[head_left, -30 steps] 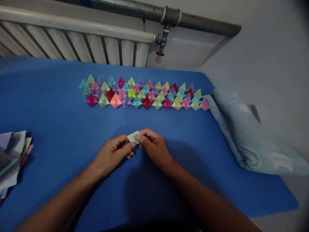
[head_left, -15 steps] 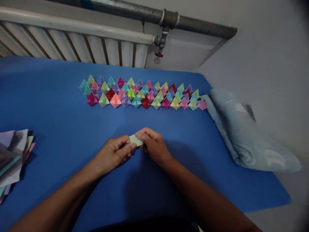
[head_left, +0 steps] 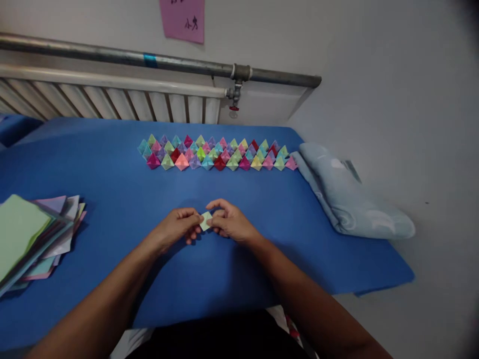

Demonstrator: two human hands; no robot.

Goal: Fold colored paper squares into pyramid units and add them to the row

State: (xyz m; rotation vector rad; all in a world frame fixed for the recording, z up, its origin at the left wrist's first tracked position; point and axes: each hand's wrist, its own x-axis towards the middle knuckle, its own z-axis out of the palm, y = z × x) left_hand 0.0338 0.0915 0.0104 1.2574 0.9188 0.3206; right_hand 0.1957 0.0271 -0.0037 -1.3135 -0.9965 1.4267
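Note:
A small folded piece of pale green paper (head_left: 205, 221) is held between my two hands above the blue table, its outline now a diamond. My left hand (head_left: 183, 225) pinches its left corner between thumb and fingers. On the opposite corner, my right hand (head_left: 228, 221) has its thumb and curled fingers closed, while the index finger is raised and arched above. Beyond the hands stand several rows of folded paper boats (head_left: 219, 163) in pink, green, purple, blue, red and yellow.
A stack of coloured paper sheets (head_left: 22, 234) lies at the left of the blue table (head_left: 112, 189). A folded light blue blanket (head_left: 348, 194) rests at the right, touching the boats' end. Behind run a radiator (head_left: 123, 102) and a metal pipe (head_left: 187, 65) with a red-handled valve (head_left: 234, 108).
The green paper has turned from a strip-like outline to a diamond between my fingers. My right index finger has lifted off it. The view has tilted up, showing a pink note.

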